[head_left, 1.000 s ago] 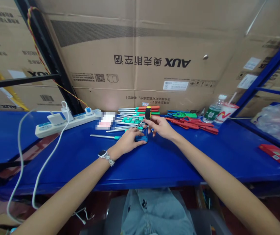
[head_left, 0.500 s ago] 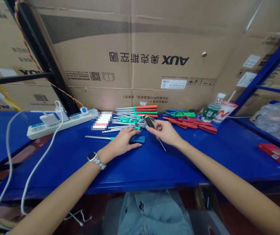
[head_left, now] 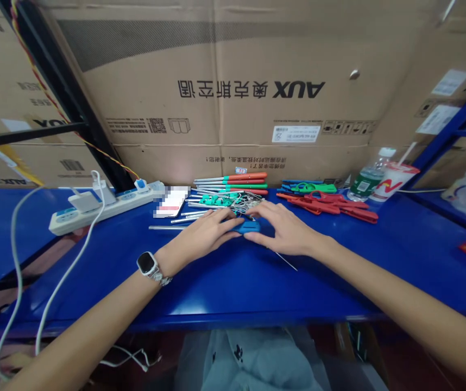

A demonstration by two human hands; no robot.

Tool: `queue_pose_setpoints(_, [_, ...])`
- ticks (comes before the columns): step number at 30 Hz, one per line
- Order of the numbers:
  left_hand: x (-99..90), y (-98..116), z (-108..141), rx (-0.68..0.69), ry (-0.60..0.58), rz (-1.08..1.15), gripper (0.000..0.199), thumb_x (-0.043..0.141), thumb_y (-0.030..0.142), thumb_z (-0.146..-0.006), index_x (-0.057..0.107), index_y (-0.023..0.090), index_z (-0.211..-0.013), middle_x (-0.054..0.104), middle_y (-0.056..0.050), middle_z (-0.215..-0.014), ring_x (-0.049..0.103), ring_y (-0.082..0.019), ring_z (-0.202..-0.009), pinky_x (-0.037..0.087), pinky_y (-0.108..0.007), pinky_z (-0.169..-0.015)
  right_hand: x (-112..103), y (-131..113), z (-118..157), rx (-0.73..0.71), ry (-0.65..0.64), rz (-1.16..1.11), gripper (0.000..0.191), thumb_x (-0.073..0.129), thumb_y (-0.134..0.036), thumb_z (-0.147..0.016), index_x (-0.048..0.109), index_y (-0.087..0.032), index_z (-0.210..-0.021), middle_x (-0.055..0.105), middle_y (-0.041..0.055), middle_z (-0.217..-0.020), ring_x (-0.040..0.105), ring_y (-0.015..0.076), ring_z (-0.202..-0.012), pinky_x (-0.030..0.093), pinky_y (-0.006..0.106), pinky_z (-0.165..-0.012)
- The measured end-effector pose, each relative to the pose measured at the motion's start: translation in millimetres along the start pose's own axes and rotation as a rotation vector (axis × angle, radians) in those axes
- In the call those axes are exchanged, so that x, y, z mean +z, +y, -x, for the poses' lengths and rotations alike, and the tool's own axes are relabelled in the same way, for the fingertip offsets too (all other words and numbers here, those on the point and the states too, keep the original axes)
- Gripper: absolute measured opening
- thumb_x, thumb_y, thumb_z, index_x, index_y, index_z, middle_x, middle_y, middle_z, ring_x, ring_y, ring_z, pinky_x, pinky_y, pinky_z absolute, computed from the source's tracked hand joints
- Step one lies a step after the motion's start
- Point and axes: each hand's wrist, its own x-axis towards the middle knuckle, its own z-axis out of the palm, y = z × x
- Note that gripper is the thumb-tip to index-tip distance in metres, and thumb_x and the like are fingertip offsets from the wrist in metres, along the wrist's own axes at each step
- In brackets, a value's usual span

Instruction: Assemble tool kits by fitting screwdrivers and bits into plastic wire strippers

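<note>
A blue-handled tool (head_left: 251, 226) with a long metal rod (head_left: 163, 227) lies low over the blue table. My left hand (head_left: 208, 232) is closed round its handle from the left. From the right, my right hand (head_left: 284, 228) touches the handle's end with thumb and fingers; a thin metal shaft (head_left: 287, 261) sticks out below this palm, and the rest of that tool is hidden. Just behind my hands are tools with orange handles (head_left: 249, 177) and green handles (head_left: 247, 186), beside a tangle of small wire parts (head_left: 243, 203).
Red plastic pieces (head_left: 331, 205) and green ones (head_left: 318, 188) lie at the right, near a bottle (head_left: 365, 183) and a cup (head_left: 396, 179). A white power strip (head_left: 106, 209) with cables is at the left. Cardboard (head_left: 237, 119) stands behind the table.
My right hand has come down to the blue handle, and the black-handled tool it held upright is now mostly hidden. The blue handle has shifted right relative to my left hand. The view has moved slightly.
</note>
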Motion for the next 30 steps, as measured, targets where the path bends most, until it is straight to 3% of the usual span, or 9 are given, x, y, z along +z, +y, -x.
queue_pose_setpoints(3, [-7.1,-4.6,-18.5,0.023,0.036,0.017,0.035,0.038,0.035,-0.11,0.054,0.019,-0.137,0.062,-0.013,-0.123,0.063,-0.026,-0.108,0.054,-0.042,-0.092,-2.9,9.5,-14.1,-0.139,-0.052,0.022,0.039,0.055,-0.041,-0.102,0.055,-0.021,-0.135,0.068,0.0128,-0.133,0.065,0.0284,-0.117,0.047,0.045,-0.098])
queue_pose_setpoints(7, [-13.3,-31.8,-31.6,-0.048,0.099,-0.005,0.042,0.048,0.033,-0.107,0.041,0.024,-0.147,0.056,-0.013,-0.14,0.056,-0.029,-0.127,0.049,-0.046,-0.104,-9.3,38.5,-34.0,-0.13,0.0,0.065,0.04,0.05,-0.036,-0.105,0.051,-0.02,-0.142,0.068,0.0135,-0.134,0.068,0.0265,-0.108,0.049,0.041,-0.091])
queue_pose_setpoints(10, [-13.1,-60.7,-34.0,-0.26,0.219,-0.067,0.043,0.051,0.024,-0.103,0.041,0.019,-0.144,0.054,-0.016,-0.14,0.052,-0.033,-0.131,0.046,-0.051,-0.107,-13.6,67.9,-48.3,-0.032,0.019,0.128,0.035,0.047,-0.036,-0.105,0.058,-0.021,-0.135,0.072,0.0124,-0.123,0.069,0.0268,-0.101,0.047,0.041,-0.088])
queue_pose_setpoints(12, [-7.4,-77.8,-35.9,-0.445,0.345,-0.068,0.03,0.047,0.017,-0.1,0.052,0.015,-0.13,0.058,-0.018,-0.128,0.055,-0.033,-0.123,0.047,-0.052,-0.103,-13.0,87.7,-57.3,0.016,0.026,0.144,0.034,0.046,-0.036,-0.105,0.06,-0.022,-0.132,0.073,0.0119,-0.124,0.069,0.0277,-0.101,0.046,0.042,-0.088])
queue_pose_setpoints(13, [-2.8,-84.7,-37.4,-0.494,0.347,-0.039,0.024,0.045,0.014,-0.098,0.056,0.015,-0.12,0.061,-0.017,-0.119,0.058,-0.032,-0.116,0.049,-0.05,-0.1,-11.5,96.8,-61.4,0.031,0.037,0.139,0.034,0.045,-0.036,-0.106,0.06,-0.022,-0.132,0.072,0.0121,-0.125,0.069,0.0281,-0.102,0.046,0.042,-0.088])
queue_pose_setpoints(15, [9.1,-94.6,-41.4,-0.486,0.21,0.046,0.019,0.046,0.011,-0.094,0.06,0.016,-0.107,0.063,-0.012,-0.107,0.061,-0.028,-0.104,0.052,-0.046,-0.094,-6.6,112.2,-68.1,0.052,0.048,0.115,0.034,0.044,-0.035,-0.106,0.061,-0.022,-0.131,0.071,0.0119,-0.128,0.068,0.0285,-0.106,0.047,0.042,-0.09])
queue_pose_setpoints(19, [30.9,-102.8,-51.2,-0.41,-0.02,0.106,0.028,0.044,0.017,-0.098,0.061,0.014,-0.119,0.062,-0.016,-0.12,0.061,-0.03,-0.114,0.05,-0.047,-0.101,4.8,128.8,-76.4,0.04,0.042,0.1,0.034,0.047,-0.034,-0.104,0.064,-0.023,-0.131,0.069,0.011,-0.132,0.065,0.0284,-0.116,0.048,0.043,-0.095])
queue_pose_setpoints(23, [39.3,-104.0,-56.6,-0.389,-0.075,0.104,0.031,0.039,0.028,-0.104,0.064,0.015,-0.119,0.062,-0.015,-0.119,0.063,-0.029,-0.109,0.051,-0.046,-0.098,11.4,130.9,-83.1,0.045,0.029,0.176,0.038,0.046,-0.035,-0.105,0.063,-0.024,-0.138,0.065,0.0121,-0.138,0.062,0.0291,-0.119,0.047,0.044,-0.095])
queue_pose_setpoints(30, [44.0,-91.1,-52.0,-0.323,-0.082,0.033,0.032,0.037,0.032,-0.107,0.061,0.015,-0.119,0.065,-0.015,-0.116,0.059,-0.03,-0.114,0.048,-0.046,-0.101,18.8,127.0,-92.6,0.056,-0.054,0.392,0.048,0.044,-0.039,-0.105,0.056,-0.023,-0.149,0.067,0.0147,-0.116,0.06,0.0302,-0.105,0.042,0.041,-0.085])
